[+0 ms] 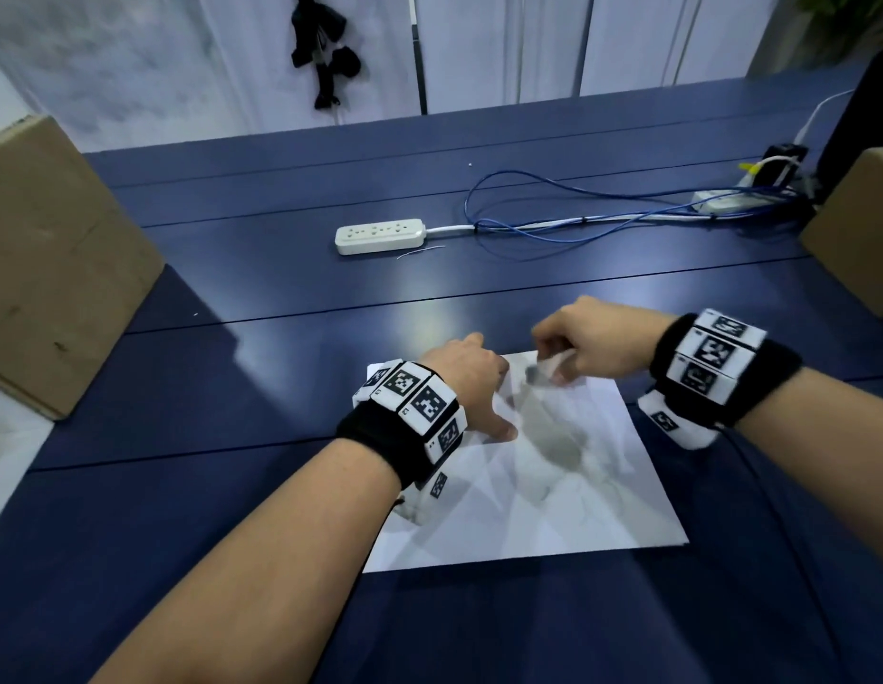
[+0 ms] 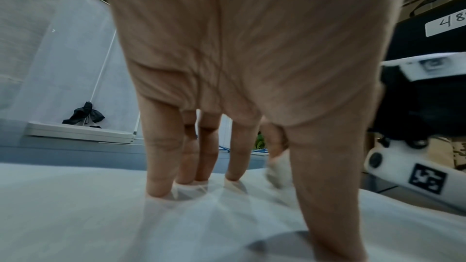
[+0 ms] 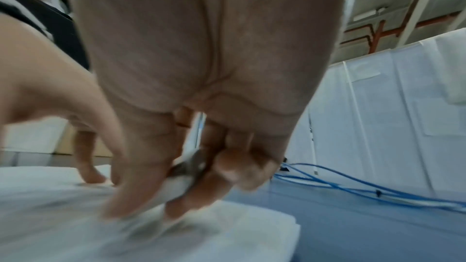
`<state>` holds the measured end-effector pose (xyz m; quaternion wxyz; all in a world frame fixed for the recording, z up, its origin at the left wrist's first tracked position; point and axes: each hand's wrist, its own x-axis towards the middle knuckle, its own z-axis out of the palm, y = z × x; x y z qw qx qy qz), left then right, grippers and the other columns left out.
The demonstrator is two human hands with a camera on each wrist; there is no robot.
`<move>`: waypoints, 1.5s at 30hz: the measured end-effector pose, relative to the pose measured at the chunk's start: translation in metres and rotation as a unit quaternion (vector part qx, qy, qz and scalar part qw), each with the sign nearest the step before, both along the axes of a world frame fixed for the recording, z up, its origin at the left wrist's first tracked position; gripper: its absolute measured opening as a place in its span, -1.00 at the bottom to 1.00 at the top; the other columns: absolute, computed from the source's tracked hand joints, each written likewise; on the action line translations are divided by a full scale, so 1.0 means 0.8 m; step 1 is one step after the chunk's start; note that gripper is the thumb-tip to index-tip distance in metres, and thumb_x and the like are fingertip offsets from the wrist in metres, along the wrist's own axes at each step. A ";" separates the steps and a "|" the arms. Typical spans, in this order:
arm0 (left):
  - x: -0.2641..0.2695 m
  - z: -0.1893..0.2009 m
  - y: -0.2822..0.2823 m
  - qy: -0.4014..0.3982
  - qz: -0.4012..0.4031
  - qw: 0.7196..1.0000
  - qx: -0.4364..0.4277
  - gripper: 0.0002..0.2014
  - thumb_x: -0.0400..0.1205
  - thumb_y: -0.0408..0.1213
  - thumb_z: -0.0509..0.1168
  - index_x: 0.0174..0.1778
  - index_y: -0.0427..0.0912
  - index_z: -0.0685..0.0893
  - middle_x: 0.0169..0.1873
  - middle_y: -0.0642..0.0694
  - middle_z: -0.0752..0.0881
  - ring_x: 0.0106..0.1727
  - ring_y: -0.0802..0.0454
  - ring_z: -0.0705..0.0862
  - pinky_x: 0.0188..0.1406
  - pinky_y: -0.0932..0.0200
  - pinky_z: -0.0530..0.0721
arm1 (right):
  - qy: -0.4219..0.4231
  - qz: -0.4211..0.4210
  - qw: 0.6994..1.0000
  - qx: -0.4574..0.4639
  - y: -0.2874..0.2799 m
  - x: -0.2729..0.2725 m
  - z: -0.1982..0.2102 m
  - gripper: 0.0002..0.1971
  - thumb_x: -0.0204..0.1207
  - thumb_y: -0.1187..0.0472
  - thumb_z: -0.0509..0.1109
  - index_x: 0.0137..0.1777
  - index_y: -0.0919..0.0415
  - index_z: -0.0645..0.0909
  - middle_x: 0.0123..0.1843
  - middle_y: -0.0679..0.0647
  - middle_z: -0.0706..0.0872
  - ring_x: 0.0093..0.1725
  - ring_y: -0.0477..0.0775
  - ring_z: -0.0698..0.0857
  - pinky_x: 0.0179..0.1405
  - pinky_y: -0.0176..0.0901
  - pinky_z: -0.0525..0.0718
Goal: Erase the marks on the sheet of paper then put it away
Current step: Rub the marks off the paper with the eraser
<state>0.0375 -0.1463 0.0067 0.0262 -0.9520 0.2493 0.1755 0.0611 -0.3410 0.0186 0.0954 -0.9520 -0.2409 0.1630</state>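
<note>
Paper [image 1: 553, 496] looks thin and floppy, likely to slide or crease. Left hand [image 1: 471, 382] presses it with straight fingers [image 2: 161, 166] near the far edge; right hand [image 1: 597, 345] pinches an eraser [image 1: 553, 370].

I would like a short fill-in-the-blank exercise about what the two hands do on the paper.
1. The left hand presses the sheet of paper with ____ fingers.
2. The right hand pinches a small white ____.
3. The sheet lies on a ____ table.

Missing words: straight; eraser; blue
</note>
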 end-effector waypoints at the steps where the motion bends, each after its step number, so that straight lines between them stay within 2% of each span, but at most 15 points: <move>1: 0.000 -0.001 0.000 0.000 0.001 1.000 0.000 -0.33 0.39 0.30 0.46 0.35 0.03 0.60 0.11 -0.07 0.46 0.13 -0.12 0.60 -0.16 0.10 0.46 | 0.051 0.026 0.998 -0.009 0.000 -0.010 0.000 -0.80 0.29 0.18 0.60 -0.17 0.03 0.64 -0.37 -0.22 0.65 -0.30 -0.17 0.60 -0.25 -0.22 0.55; 4: 0.000 -0.001 -0.001 -0.002 -0.004 1.000 0.005 -0.30 0.40 0.31 0.45 0.39 0.02 0.59 0.11 -0.08 0.46 0.13 -0.12 0.60 -0.16 0.10 0.47 | 0.133 0.057 0.989 -0.035 0.002 -0.023 0.002 -0.80 0.27 0.19 0.60 -0.13 0.06 0.69 -0.36 -0.22 0.70 -0.33 -0.22 0.60 -0.25 -0.24 0.57; 8: 0.000 0.001 -0.002 -0.005 -0.007 1.000 0.008 -0.31 0.40 0.30 0.45 0.38 0.03 0.59 0.12 -0.09 0.47 0.02 -0.09 0.55 -0.19 0.09 0.46 | -0.025 -0.025 0.999 -0.024 0.003 0.012 0.001 -0.80 0.33 0.09 0.58 -0.08 0.00 0.67 -0.30 -0.14 0.67 -0.23 -0.05 0.62 -0.14 -0.09 0.63; 10: 0.000 0.003 -0.003 -0.003 -0.005 1.000 0.010 -0.32 0.40 0.29 0.46 0.38 0.05 0.59 0.13 -0.09 0.47 0.01 -0.09 0.55 -0.18 0.10 0.47 | -0.052 -0.036 0.998 -0.005 0.000 0.015 0.001 -0.83 0.33 0.10 0.57 -0.15 -0.01 0.63 -0.28 -0.14 0.70 -0.20 -0.02 0.65 -0.14 -0.07 0.64; 12: 0.000 0.002 -0.003 -0.001 -0.001 1.000 0.008 -0.36 0.39 0.29 0.47 0.31 0.02 0.62 0.13 -0.09 0.48 -0.02 -0.08 0.54 -0.17 0.10 0.48 | -0.012 -0.001 1.000 -0.005 -0.003 -0.001 0.003 -0.79 0.32 0.16 0.58 -0.28 -0.04 0.56 -0.37 -0.17 0.66 -0.30 -0.19 0.60 -0.26 -0.21 0.55; 14: 0.001 0.002 -0.002 0.001 0.001 1.000 0.008 -0.34 0.39 0.29 0.47 0.33 0.01 0.62 0.12 -0.09 0.48 0.04 -0.11 0.58 -0.14 0.10 0.50 | 0.090 0.041 0.995 -0.015 -0.003 -0.022 0.005 -0.82 0.29 0.22 0.59 -0.25 0.01 0.62 -0.40 -0.22 0.68 -0.36 -0.25 0.60 -0.35 -0.39 0.49; 16: 0.001 0.003 -0.004 0.003 0.000 1.000 0.012 -0.31 0.39 0.30 0.47 0.37 0.01 0.60 0.12 -0.09 0.47 0.09 -0.11 0.59 -0.14 0.10 0.50 | 0.126 0.054 0.990 -0.031 -0.003 -0.026 0.005 -0.81 0.28 0.20 0.60 -0.14 0.05 0.69 -0.33 -0.19 0.73 -0.31 -0.22 0.63 -0.29 -0.33 0.57; 19: 0.000 0.003 -0.005 0.003 0.000 1.000 0.009 -0.33 0.40 0.30 0.46 0.36 0.05 0.60 0.09 -0.06 0.44 -0.01 -0.07 0.53 -0.17 0.10 0.47 | 0.006 -0.006 1.000 -0.026 -0.002 0.001 0.002 -0.80 0.32 0.11 0.59 -0.08 0.00 0.67 -0.31 -0.13 0.66 -0.22 -0.07 0.64 -0.18 -0.13 0.61; 22: -0.001 0.002 -0.003 0.001 0.003 1.000 0.005 -0.32 0.38 0.30 0.47 0.38 0.10 0.58 0.05 -0.04 0.42 0.05 -0.10 0.56 -0.17 0.09 0.47 | -0.064 -0.038 0.997 -0.004 -0.005 0.011 0.001 -0.83 0.36 0.08 0.55 -0.16 -0.01 0.60 -0.31 -0.15 0.64 -0.17 0.06 0.65 -0.15 -0.04 0.65; 24: 0.000 0.002 -0.003 0.001 0.006 1.000 0.005 -0.33 0.38 0.30 0.47 0.35 0.07 0.60 0.07 -0.05 0.44 0.08 -0.12 0.59 -0.18 0.10 0.47 | -0.018 -0.012 1.000 -0.001 -0.009 -0.004 0.002 -0.79 0.34 0.11 0.57 -0.22 -0.02 0.55 -0.33 -0.12 0.64 -0.26 -0.03 0.61 -0.20 -0.10 0.63; 28: 0.002 0.002 -0.003 0.003 0.006 1.000 0.008 -0.31 0.39 0.29 0.47 0.38 0.02 0.59 0.12 -0.08 0.47 0.14 -0.13 0.60 -0.16 0.12 0.45 | 0.120 0.065 0.990 -0.024 -0.006 -0.028 0.002 -0.81 0.28 0.18 0.61 -0.14 0.02 0.68 -0.31 -0.07 0.73 -0.30 -0.13 0.64 -0.22 -0.18 0.60; 34: 0.000 0.000 -0.003 -0.001 0.002 1.000 0.007 -0.30 0.38 0.30 0.46 0.41 0.10 0.55 0.13 -0.07 0.46 0.15 -0.12 0.59 -0.12 0.07 0.51 | -0.047 -0.040 0.998 -0.010 -0.005 0.015 0.000 -0.82 0.35 0.09 0.55 -0.19 -0.06 0.57 -0.31 -0.15 0.66 -0.16 0.04 0.65 -0.20 -0.11 0.58; 37: 0.001 -0.001 -0.002 -0.001 0.008 1.000 0.004 -0.34 0.38 0.30 0.47 0.33 0.04 0.60 0.11 -0.07 0.47 0.13 -0.13 0.61 -0.15 0.09 0.50 | 0.025 0.009 1.000 -0.003 -0.010 -0.007 -0.001 -0.77 0.31 0.18 0.58 -0.28 -0.07 0.54 -0.38 -0.19 0.65 -0.30 -0.16 0.60 -0.25 -0.19 0.56; 40: 0.003 -0.001 -0.002 0.002 0.004 1.000 0.009 -0.29 0.39 0.29 0.47 0.39 0.01 0.58 0.14 -0.09 0.48 0.15 -0.13 0.61 -0.14 0.10 0.50 | 0.143 0.054 0.988 -0.020 -0.006 -0.024 0.001 -0.81 0.27 0.22 0.61 -0.17 0.04 0.68 -0.35 -0.25 0.70 -0.33 -0.25 0.63 -0.28 -0.33 0.56; 45: 0.001 0.000 -0.002 0.000 0.001 1.000 0.004 -0.28 0.39 0.30 0.46 0.43 0.08 0.55 0.15 -0.08 0.47 0.14 -0.12 0.59 -0.16 0.09 0.47 | -0.055 -0.052 0.997 0.002 -0.001 0.014 0.003 -0.83 0.35 0.12 0.56 -0.11 -0.02 0.65 -0.23 -0.09 0.69 -0.10 0.06 0.67 -0.16 -0.12 0.62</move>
